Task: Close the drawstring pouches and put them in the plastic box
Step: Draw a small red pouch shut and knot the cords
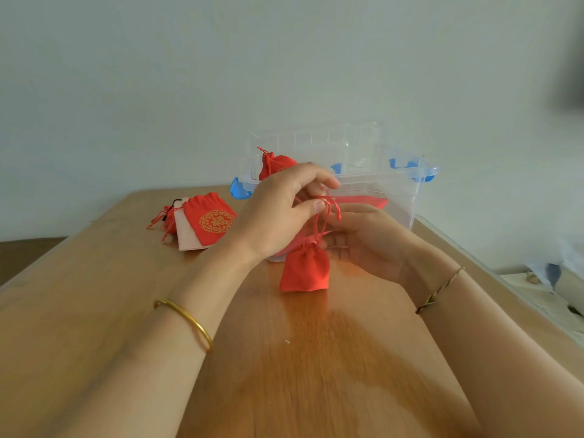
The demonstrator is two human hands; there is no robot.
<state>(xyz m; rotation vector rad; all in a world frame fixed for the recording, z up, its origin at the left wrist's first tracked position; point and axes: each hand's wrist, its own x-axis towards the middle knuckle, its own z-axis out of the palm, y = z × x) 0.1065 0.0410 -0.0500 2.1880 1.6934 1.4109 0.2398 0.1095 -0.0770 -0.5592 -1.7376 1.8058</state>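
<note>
Mid-frame, left hand (278, 213) pinches the red pouch (305, 270) by its cord (328, 210), apparently cinching; right hand (373, 245) grip unclear. Next, likely: into the box (395, 191).

5 red pouches (305, 270) (276, 165) (363, 202) (210, 221) (169, 219), 1 pale pink pouch (186, 237), 1 clear plastic box (379, 178), 1 wooden table (126, 311), 1 left hand (278, 213), 1 right hand (369, 245), 1 gold bangle (185, 324) and 1 braided bracelet (439, 290).

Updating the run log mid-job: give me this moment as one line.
step: closing red pouch | left hand: pinches drawstring | right hand: at pouch neck, grip unclear | plastic box: holds other pouches
</note>
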